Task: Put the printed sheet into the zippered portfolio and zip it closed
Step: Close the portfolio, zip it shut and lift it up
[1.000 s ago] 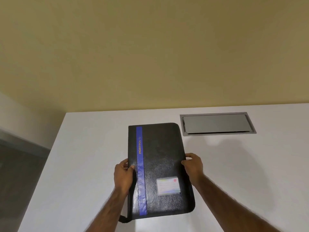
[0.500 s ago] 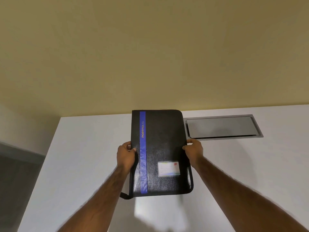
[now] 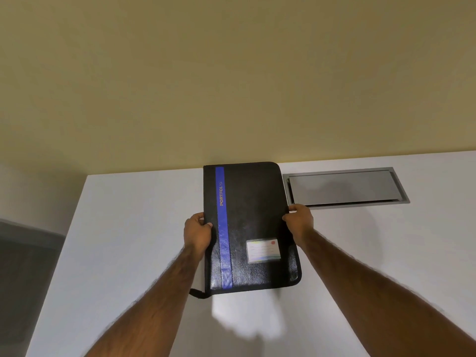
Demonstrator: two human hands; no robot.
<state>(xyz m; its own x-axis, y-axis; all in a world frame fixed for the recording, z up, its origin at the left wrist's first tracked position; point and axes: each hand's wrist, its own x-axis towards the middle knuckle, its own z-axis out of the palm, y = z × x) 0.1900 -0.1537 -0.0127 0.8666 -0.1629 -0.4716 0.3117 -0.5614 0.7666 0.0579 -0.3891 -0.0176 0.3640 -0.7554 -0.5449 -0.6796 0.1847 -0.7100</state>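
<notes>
Portfolio gripped at both edges above the table

Two bare forearms reach in from the bottom corners, converging on a black portfolio [image 3: 255, 222]. A bright patch of light sits on the white table [image 3: 128, 253] just this side of the portfolio's near edge, with soft shadow around it. From the near left corner of the portfolio a short black strap [image 3: 197, 293] sticks out sideways.

The left hand [image 3: 197, 234] is clenched on the portfolio's left edge, thumb lying on the front cover beside the stripe, the other fingers hidden behind. The right hand [image 3: 298, 220] clasps the right edge about midway, thumb on the cover and fingers wrapped round the rim.

The cover is black with a leather-like grain that catches the light towards its near end. A blue stripe [image 3: 224, 228] runs its whole length near the left edge, carrying gold lettering that reads along the stripe. A small clear pocket with a pale card [image 3: 263, 250] sits low on the right. A dark piped rim follows the rounded right corners; whether the zip is fully closed cannot be told. Whether the portfolio touches the table cannot be told

Farther right, a grey metal hatch [image 3: 345, 188] is set flush in the table, just beside the portfolio's far right corner. Beyond the table's far edge rises a plain yellow wall [image 3: 231, 73]
</notes>
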